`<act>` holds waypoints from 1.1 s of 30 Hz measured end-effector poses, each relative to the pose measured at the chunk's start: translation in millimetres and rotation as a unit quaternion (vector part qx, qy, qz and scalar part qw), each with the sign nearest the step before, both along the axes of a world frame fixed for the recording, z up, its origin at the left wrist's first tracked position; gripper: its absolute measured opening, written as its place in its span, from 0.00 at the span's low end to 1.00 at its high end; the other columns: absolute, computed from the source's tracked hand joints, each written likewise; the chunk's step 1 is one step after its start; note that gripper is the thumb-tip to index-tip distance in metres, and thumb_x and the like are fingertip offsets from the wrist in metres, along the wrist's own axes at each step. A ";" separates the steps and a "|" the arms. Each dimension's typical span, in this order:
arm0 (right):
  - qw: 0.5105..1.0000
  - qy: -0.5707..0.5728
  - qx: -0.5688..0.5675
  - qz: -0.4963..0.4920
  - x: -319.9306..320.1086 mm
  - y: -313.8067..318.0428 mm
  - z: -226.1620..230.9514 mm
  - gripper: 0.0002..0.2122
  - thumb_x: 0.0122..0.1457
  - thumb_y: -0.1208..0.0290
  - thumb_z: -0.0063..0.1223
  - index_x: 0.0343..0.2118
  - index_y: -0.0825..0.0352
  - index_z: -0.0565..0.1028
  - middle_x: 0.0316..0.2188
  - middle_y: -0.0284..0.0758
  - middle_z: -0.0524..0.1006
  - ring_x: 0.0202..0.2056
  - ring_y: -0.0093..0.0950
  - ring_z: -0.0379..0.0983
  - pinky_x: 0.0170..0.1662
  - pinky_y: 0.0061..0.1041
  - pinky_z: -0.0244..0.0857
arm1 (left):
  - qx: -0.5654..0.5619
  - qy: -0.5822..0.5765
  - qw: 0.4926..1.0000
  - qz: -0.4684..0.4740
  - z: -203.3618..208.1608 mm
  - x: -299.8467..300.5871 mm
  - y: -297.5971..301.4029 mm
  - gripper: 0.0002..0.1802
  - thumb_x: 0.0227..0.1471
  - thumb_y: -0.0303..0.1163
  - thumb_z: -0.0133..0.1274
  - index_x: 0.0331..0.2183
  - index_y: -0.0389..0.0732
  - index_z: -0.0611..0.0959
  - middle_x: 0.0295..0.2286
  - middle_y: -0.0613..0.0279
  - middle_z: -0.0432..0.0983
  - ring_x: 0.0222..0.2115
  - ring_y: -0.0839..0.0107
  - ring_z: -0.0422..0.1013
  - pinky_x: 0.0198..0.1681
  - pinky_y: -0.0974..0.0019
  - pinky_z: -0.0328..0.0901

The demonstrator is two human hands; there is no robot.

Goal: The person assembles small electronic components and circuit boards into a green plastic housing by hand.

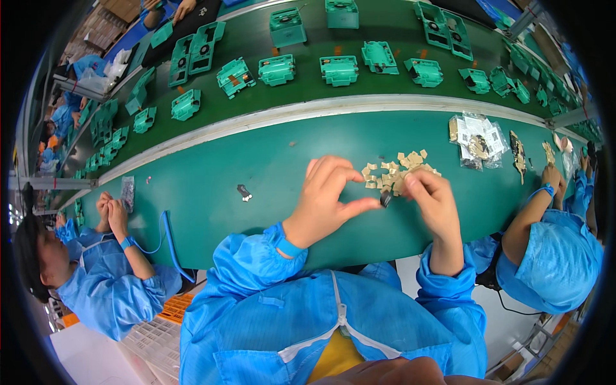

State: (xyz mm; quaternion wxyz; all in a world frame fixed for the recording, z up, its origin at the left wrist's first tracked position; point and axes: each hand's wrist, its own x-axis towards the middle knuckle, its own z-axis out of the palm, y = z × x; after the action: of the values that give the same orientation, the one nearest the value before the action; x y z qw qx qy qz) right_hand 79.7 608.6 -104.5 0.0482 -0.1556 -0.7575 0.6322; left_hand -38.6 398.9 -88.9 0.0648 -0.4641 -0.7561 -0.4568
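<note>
My left hand [327,199] is curved over the green bench, with a small dark part [385,198] at its thumb tip. The fingers' grip on that part is only partly visible. To its right, my right hand [435,197] has thumb and forefinger pinched together at the near edge of a pile of small gold-coloured pieces [389,168]. Whatever sits in that pinch is too small to make out. Farther left on the bench lie small black parts with pale ends [244,192].
Beyond the bench's pale rail [308,106], a dark green belt [244,48] carries several teal plastic housings [339,70]. Clear bags with white labels [478,140] lie at the right. Co-workers in blue sit on both sides; a blue cord [170,240] hangs at the left.
</note>
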 end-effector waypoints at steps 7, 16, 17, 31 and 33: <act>0.895 -0.085 -0.363 0.245 -12.7 -1.8 8.5 0.09 0.63 0.69 0.56 0.36 0.70 0.79 0.32 0.31 0.79 0.33 0.18 0.72 0.38 0.19 0.66 | 0.007 0.133 0.991 -0.034 4.1 -2.3 -6.0 0.31 0.35 0.56 0.69 0.33 0.41 0.79 0.31 0.61 0.72 0.29 0.63 0.67 0.35 0.60 0.58; 0.895 -0.087 -0.336 0.280 -19.2 9.1 16.6 0.05 0.60 0.73 0.58 0.36 0.70 0.79 0.31 0.28 0.79 0.32 0.16 0.71 0.37 0.17 0.64 | 0.011 0.146 0.989 -0.035 4.0 -3.7 -0.3 0.31 0.34 0.54 0.71 0.33 0.42 0.79 0.30 0.62 0.72 0.29 0.63 0.67 0.34 0.61 0.57; 0.898 -0.085 -0.328 0.280 -19.9 9.5 17.2 0.06 0.60 0.73 0.58 0.36 0.70 0.79 0.31 0.28 0.79 0.32 0.16 0.71 0.37 0.17 0.64 | 0.017 0.146 0.988 -0.042 3.9 -3.4 -1.5 0.31 0.34 0.54 0.71 0.33 0.42 0.79 0.30 0.62 0.72 0.29 0.63 0.67 0.34 0.61 0.57; 0.866 0.026 0.318 -0.385 -102.0 312.1 -28.7 0.33 0.49 0.64 0.69 0.58 0.69 0.69 0.48 0.47 0.78 0.48 0.38 0.76 0.51 0.32 0.68 | -0.057 -0.022 0.998 0.012 -29.4 5.7 -14.0 0.17 0.41 0.29 0.69 0.34 0.38 0.80 0.34 0.56 0.74 0.34 0.55 0.71 0.37 0.57 0.66; 0.795 0.007 0.423 -0.435 -96.5 374.1 -51.8 0.38 0.47 0.61 0.71 0.62 0.66 0.66 0.52 0.51 0.75 0.52 0.45 0.74 0.54 0.36 0.67 | -0.057 -0.020 0.998 0.012 -30.1 5.0 -10.3 0.16 0.42 0.28 0.68 0.34 0.38 0.80 0.34 0.56 0.74 0.34 0.55 0.71 0.37 0.57 0.66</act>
State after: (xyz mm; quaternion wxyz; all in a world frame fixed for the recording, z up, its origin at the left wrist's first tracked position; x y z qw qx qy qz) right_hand -16.8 982.7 -156.3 0.3846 -0.4282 -0.8014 0.1628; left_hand -33.6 388.6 -119.0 0.0287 -0.4483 -0.7878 -0.4214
